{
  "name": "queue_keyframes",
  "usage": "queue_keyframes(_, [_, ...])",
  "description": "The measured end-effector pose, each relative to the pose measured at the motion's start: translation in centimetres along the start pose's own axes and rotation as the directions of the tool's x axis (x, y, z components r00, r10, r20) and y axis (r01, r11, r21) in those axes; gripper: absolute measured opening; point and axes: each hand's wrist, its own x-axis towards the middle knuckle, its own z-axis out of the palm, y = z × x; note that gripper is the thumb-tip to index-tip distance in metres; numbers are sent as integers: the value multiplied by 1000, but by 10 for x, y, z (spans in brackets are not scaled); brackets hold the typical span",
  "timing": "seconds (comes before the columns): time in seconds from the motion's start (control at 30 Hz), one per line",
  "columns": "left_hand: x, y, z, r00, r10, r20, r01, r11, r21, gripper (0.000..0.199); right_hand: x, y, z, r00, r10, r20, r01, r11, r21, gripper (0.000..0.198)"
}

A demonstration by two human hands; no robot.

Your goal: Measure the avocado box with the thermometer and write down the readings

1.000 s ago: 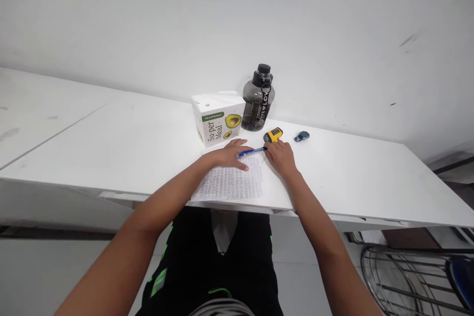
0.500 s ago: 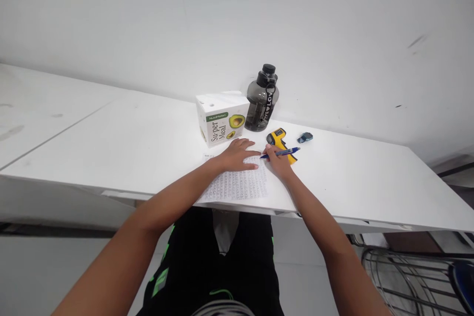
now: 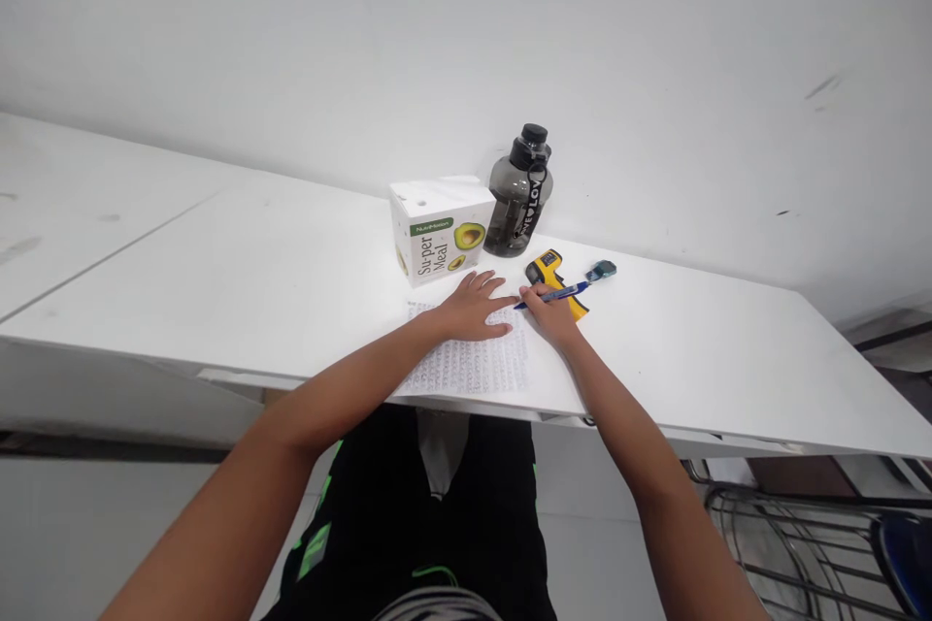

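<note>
My left hand (image 3: 473,310) lies flat with fingers spread on a sheet of paper (image 3: 470,367) covered in rows of dark marks too small to read. Closed around a blue pen (image 3: 569,292), my right hand (image 3: 551,315) rests at the sheet's upper right, the pen's tip by the paper. Just beyond that hand is a yellow and black infrared thermometer (image 3: 543,265), partly covered by it. A white box with avocado pictures (image 3: 444,228) stands behind my left hand.
A dark translucent water bottle (image 3: 514,199) stands behind the box, near the wall. Right of the thermometer lies a small teal object (image 3: 601,270) whose kind I cannot make out. The white table (image 3: 699,340) runs along the wall. A metal rack (image 3: 793,543) is below at right.
The pen in my right hand has tilted slightly, its rear end now a little lower and further left. My left hand stays spread on the paper. The whole view has shifted slightly.
</note>
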Motion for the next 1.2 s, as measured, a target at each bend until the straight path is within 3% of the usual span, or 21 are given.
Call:
queue_keyframes(0.2, [1,3,-1,1000,-21,-5,21,1000,-21,94,-2,2,1,1000,-11,15,11,1000,-16,40])
queue_keyframes(0.4, [0,3,-3,999,-16,33,17,1000,-18,93,-2,1,2,1000,-15,15,16,1000,-23,39])
queue_keyframes(0.97, [1,1,0,1000,2,-18,-3,998,-62,99,0,6,3,1000,3,-14,-4,998,-62,38])
queue_keyframes(1.2, [-1,3,-3,1000,-19,5,19,998,-62,99,0,6,1,999,15,32,-13,999,-47,39])
